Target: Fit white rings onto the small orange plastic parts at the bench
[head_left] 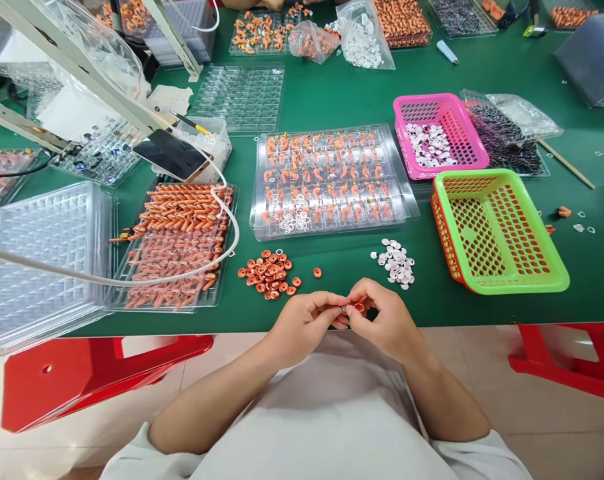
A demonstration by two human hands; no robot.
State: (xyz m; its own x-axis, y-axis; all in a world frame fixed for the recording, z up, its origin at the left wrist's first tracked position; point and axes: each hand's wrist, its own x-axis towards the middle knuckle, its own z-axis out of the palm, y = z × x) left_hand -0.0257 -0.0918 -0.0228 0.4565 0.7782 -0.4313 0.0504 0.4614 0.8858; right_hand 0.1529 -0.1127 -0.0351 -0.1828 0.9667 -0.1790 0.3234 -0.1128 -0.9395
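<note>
My left hand [305, 323] and my right hand [382, 317] meet at the table's front edge, fingertips pinched close together. Between the fingers of my right hand shows a small orange round part [359, 307]. My left fingers press on something small beside it that I cannot make out. Left of the hands lies a pile of orange round parts [269, 270], with a single orange part [317, 273] apart from it. A pile of white discs [398, 263] lies just beyond my right hand. Farther back, a clear tray [332, 177] holds rows of orange pieces and some white rings.
At the right stand a green basket [547, 267] and a pink basket [462, 113] with white pieces. Clear trays [42, 247], orange parts [182, 227], a phone [175, 155] and a white cable [192, 277] occupy the left. Red stools [57, 380] are below.
</note>
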